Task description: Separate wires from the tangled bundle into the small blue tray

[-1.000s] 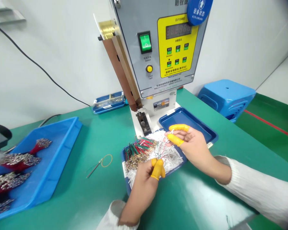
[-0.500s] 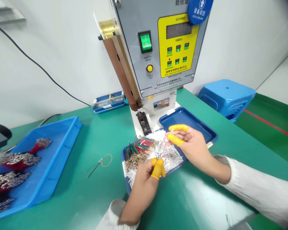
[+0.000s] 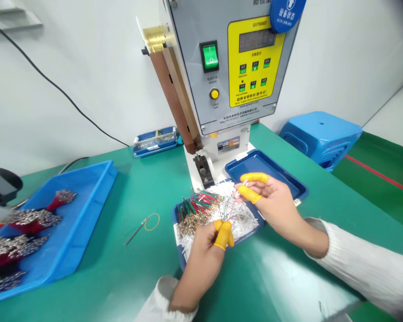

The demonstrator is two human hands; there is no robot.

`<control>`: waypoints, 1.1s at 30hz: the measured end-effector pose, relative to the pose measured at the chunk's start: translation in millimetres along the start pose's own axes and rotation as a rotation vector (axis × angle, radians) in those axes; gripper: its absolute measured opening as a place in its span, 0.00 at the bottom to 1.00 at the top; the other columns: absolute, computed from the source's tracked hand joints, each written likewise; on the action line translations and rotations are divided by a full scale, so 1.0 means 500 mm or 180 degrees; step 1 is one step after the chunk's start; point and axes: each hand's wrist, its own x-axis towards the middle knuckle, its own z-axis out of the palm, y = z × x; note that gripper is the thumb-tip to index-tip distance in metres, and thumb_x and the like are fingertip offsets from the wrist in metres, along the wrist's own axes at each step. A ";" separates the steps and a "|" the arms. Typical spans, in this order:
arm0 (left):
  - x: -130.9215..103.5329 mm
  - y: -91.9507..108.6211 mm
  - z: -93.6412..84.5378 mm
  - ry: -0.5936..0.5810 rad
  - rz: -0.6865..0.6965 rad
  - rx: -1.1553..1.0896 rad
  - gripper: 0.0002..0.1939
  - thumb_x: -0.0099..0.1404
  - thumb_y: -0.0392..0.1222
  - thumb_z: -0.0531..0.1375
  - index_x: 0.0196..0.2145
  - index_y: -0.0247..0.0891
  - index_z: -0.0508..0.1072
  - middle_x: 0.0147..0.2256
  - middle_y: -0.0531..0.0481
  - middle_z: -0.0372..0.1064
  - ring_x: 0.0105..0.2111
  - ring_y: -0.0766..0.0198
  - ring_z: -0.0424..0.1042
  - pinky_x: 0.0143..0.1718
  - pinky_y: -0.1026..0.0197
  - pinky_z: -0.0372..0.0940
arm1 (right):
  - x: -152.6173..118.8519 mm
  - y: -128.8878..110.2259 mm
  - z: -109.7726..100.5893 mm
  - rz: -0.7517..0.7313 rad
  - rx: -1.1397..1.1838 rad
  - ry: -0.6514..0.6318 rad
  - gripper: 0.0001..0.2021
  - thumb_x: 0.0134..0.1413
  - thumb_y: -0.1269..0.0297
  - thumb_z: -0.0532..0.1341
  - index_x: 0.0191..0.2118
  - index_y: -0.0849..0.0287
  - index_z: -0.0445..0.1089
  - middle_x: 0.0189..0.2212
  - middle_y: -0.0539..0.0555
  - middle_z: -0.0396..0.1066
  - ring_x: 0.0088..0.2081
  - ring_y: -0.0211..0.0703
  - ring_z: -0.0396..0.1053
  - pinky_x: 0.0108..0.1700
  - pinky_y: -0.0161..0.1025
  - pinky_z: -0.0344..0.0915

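Note:
My left hand (image 3: 210, 252), with yellow finger cots on its tips, is closed on a few thin wires (image 3: 223, 210) that fan upward in red, green and dark colours. My right hand (image 3: 270, 194), also in yellow finger cots, pinches a small white tube (image 3: 244, 182) just above and to the right of those wires. Below both hands lies a blue tray (image 3: 260, 221) filled with white tubes (image 3: 245, 220). On its left side rests a bundle of red, green and black wires (image 3: 196, 206) with brass-coloured ends.
A grey crimping machine (image 3: 195, 103) stands behind the tray. Beside its base is another blue tray (image 3: 298, 190). At left, a blue bin (image 3: 83, 232) holds wire bundles (image 3: 33, 221). A tweezer-like tool (image 3: 134, 232) and yellow ring (image 3: 152, 222) lie on the green table (image 3: 137, 188). A blue stool (image 3: 322, 129) stands right.
The whole view has shifted slightly, so things sit a little farther right. Both hands keep their grips; the right hand stays near the wire tips.

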 end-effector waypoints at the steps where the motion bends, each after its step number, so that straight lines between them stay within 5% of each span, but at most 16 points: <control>1: 0.000 0.000 0.000 0.0001 -0.0004 -0.0003 0.17 0.71 0.42 0.55 0.24 0.36 0.69 0.22 0.53 0.62 0.24 0.66 0.58 0.27 0.63 0.51 | 0.000 0.000 0.000 -0.0010 -0.0018 -0.0006 0.17 0.44 0.62 0.78 0.40 0.58 0.77 0.33 0.52 0.78 0.32 0.42 0.79 0.37 0.42 0.82; 15: 0.000 -0.004 0.001 0.0035 -0.0032 0.0040 0.20 0.73 0.47 0.54 0.24 0.37 0.69 0.22 0.53 0.60 0.24 0.66 0.57 0.28 0.63 0.50 | -0.004 0.004 0.003 0.0096 -0.0095 -0.0130 0.16 0.43 0.60 0.78 0.38 0.56 0.77 0.32 0.52 0.79 0.31 0.43 0.79 0.37 0.43 0.82; 26: -0.005 -0.010 -0.001 0.0143 -0.0108 -0.0025 0.12 0.66 0.38 0.54 0.25 0.37 0.70 0.23 0.54 0.59 0.25 0.66 0.56 0.28 0.62 0.50 | -0.018 0.003 0.013 0.0496 0.0109 -0.0592 0.17 0.44 0.61 0.78 0.39 0.57 0.76 0.31 0.52 0.81 0.30 0.42 0.80 0.37 0.42 0.82; 33: -0.002 -0.008 -0.002 0.0194 -0.0113 -0.0056 0.13 0.67 0.41 0.54 0.25 0.37 0.70 0.22 0.53 0.59 0.24 0.65 0.56 0.27 0.62 0.50 | -0.013 0.003 0.005 0.0481 -0.0006 -0.0685 0.17 0.47 0.61 0.77 0.42 0.56 0.76 0.31 0.50 0.80 0.29 0.41 0.80 0.35 0.39 0.80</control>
